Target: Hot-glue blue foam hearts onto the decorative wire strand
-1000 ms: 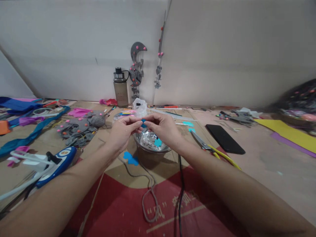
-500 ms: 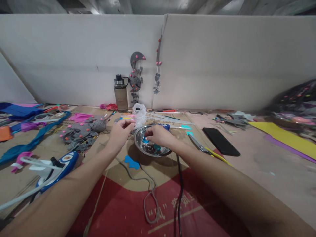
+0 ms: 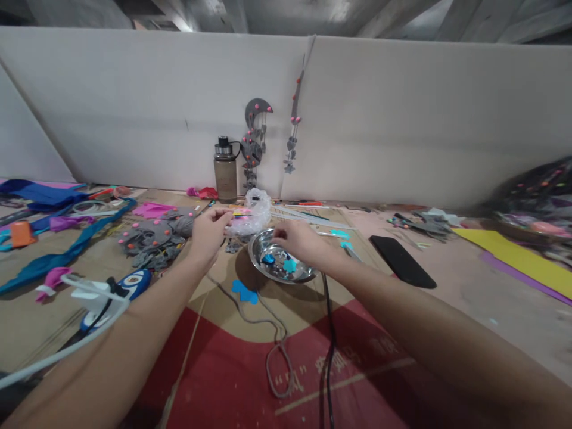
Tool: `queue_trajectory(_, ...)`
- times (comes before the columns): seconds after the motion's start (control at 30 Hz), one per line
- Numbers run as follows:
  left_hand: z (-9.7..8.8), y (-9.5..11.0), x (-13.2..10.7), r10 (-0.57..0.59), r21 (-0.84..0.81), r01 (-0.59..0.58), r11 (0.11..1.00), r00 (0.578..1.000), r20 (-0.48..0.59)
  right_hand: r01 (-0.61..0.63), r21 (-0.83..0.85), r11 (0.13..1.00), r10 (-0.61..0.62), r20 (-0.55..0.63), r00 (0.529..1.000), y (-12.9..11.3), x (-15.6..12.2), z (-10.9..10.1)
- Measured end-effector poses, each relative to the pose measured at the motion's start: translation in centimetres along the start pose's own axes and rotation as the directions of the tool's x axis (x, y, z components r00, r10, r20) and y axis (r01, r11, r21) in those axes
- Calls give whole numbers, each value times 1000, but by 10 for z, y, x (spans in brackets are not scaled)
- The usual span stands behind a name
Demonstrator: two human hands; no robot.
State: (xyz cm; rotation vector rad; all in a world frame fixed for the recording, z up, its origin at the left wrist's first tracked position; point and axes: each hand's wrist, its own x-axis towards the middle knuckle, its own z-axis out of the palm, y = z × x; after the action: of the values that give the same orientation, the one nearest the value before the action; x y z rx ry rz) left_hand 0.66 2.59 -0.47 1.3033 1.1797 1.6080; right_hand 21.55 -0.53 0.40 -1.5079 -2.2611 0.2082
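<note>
My left hand [image 3: 211,235] is closed in a pinch at the left of a crumpled clear plastic bag [image 3: 257,217]. Whatever lies between its fingertips is too small to make out. Over the back of a shiny metal bowl [image 3: 263,271], my right hand [image 3: 297,239] has its thumb and fingers pinched together, and I cannot see what they hold. In the bowl lie a blue piece [image 3: 269,259], a turquoise cut-out [image 3: 290,265] and small bits. A blue cut-out [image 3: 245,292] rests on the cardboard before the bowl, beside a looped grey cord [image 3: 268,369].
A black phone [image 3: 402,261] lies to the right, near yellow sheets [image 3: 518,253]. At the back stands a bottle [image 3: 226,173] beside hanging grey felt ornaments [image 3: 252,146]. Grey felt pieces [image 3: 152,238] and a blue-and-white power strip [image 3: 134,286] are left. A black cable [image 3: 329,339] runs frontward.
My right hand has lifted off the blue piece towards the bowl's back rim, uncovering the turquoise cut-out. My left hand stays pinched near the bag. The view has shifted slightly.
</note>
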Motion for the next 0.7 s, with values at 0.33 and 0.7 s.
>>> queue_trajectory(0.33, -8, 5, 10, -85, -171, 63, 983, 988, -126, -96, 70, 993, 105, -140, 985, 10, 33, -19)
queue_trajectory(0.7, -16, 0, 14, -133, -226, 97, 969, 980, -148, -158, 7, 987, 159, -21, 987, 18, 99, 2)
